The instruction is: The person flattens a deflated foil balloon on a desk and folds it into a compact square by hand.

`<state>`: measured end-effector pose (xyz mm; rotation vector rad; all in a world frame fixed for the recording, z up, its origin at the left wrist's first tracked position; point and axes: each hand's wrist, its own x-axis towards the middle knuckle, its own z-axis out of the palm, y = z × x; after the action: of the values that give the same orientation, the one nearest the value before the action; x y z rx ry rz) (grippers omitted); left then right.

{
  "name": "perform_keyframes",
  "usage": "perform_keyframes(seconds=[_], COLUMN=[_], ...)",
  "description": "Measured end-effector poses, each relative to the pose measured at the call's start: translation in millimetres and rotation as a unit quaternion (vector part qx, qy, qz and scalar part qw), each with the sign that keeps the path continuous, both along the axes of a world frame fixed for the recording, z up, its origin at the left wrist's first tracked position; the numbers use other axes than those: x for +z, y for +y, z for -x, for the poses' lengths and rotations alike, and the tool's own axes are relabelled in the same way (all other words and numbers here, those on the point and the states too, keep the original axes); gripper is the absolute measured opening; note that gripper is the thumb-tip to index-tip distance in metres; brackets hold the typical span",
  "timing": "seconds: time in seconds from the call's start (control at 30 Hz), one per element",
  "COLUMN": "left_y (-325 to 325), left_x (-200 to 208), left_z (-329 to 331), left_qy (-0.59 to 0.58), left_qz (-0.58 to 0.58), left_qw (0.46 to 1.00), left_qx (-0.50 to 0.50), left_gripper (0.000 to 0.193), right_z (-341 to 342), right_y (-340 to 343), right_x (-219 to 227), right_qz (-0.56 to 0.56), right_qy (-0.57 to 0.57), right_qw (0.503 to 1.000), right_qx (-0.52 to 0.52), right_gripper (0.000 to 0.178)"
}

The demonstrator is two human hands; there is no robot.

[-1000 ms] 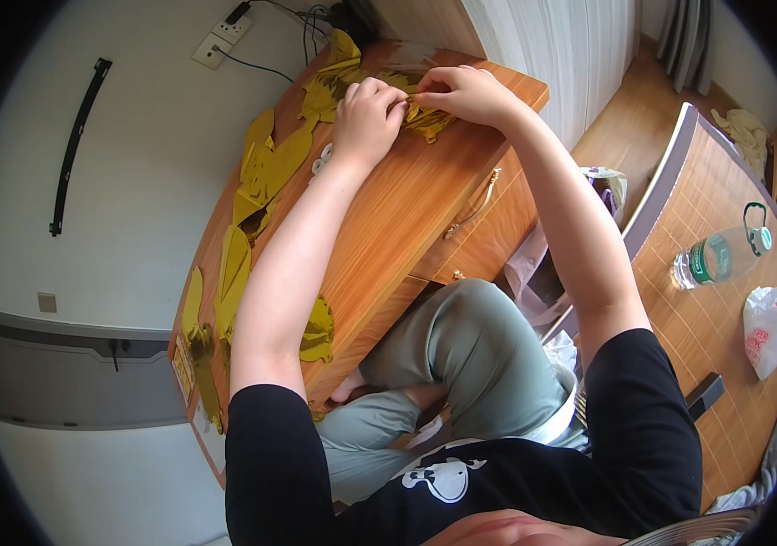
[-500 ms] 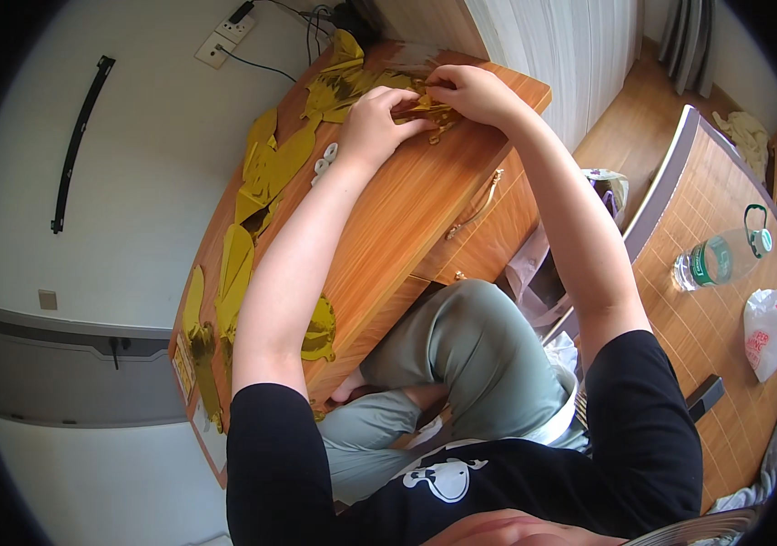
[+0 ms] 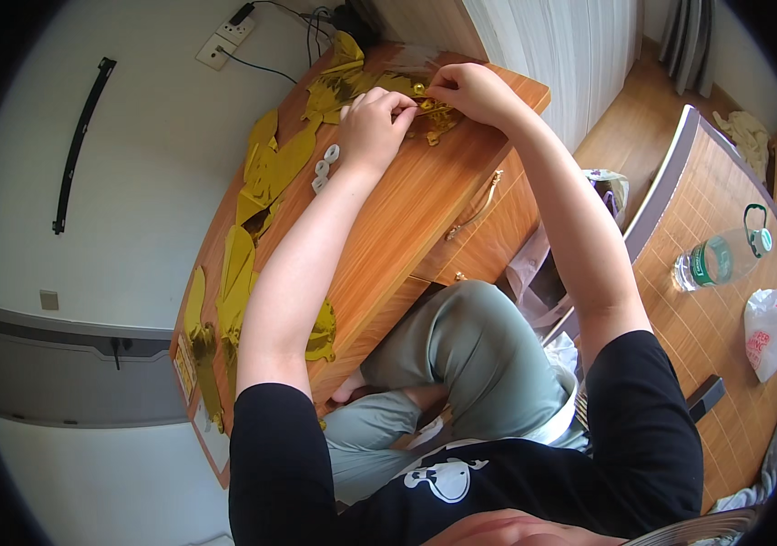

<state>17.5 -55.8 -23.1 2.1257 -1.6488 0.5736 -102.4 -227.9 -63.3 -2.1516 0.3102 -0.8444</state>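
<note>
Item: left hand point(image 3: 375, 123); rests on the far end of the wooden desk point(image 3: 406, 237), fingers curled and pinched on the near edge of a small gold-coloured piece point(image 3: 429, 116); since half a second ago the hand sits a touch closer to the right one, so the gap between the two has closed.

Item: right hand point(image 3: 470, 91); fingertips closed on the same gold piece from the far side; a second ago it held a thin yellow strip stretched between the hands; now that strip is drawn in and the fingers of both hands meet over the piece; judged, the work has passed from pulling out to fine pressing or fitting at one spot.

Item: gold piece; lies on the desk top at its far end, between and under the two sets of fingertips, partly hidden by them; its exact shape cannot be told.

Item: yellow-gold cut shapes point(image 3: 265, 173); spread along the left edge of the desk, unchanged across the three moments; more of them lie nearer the body, by the left elbow.

Item: three small white rings point(image 3: 323, 168); in a short row just left of the left wrist, untouched.

Item: plastic bottle point(image 3: 721, 257) and white bag point(image 3: 771, 328); on a second table to the right, well apart from both hands.

Item: wall socket with dark cables point(image 3: 229, 36); beyond the desk's far corner.
</note>
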Motion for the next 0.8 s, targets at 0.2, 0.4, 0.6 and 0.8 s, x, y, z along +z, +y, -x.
perform_keyframes(seconds=[0.2, 0.4, 0.6, 0.8], left_y=[4.4, 7.8, 18.3, 15.3], left_x=[-0.9, -2.4, -7.8, -20.3], left_z=[0.1, 3.3, 20.7, 27.2], left_qy=[0.048, 0.209, -0.087, -0.039], left_qz=[0.007, 0.049, -0.025, -0.056], left_qw=[0.999, 0.977, 0.995, 0.99], left_qx=[0.014, 0.002, 0.033, 0.123], left_gripper=[0.013, 0.024, 0.044, 0.04], right_z=[3.5, 10.0, 1.2, -28.9], right_y=[6.1, 16.8, 4.0, -24.4], right_x=[10.2, 17.3, 7.3, 50.2], right_qz=[-0.008, -0.001, 0.044, 0.039], right_qy=[0.095, 0.045, 0.055, 0.178], right_qw=[0.995, 0.999, 0.997, 0.983], right_qx=[0.002, 0.023, -0.011, -0.023], right_gripper=[0.035, 0.037, 0.029, 0.035])
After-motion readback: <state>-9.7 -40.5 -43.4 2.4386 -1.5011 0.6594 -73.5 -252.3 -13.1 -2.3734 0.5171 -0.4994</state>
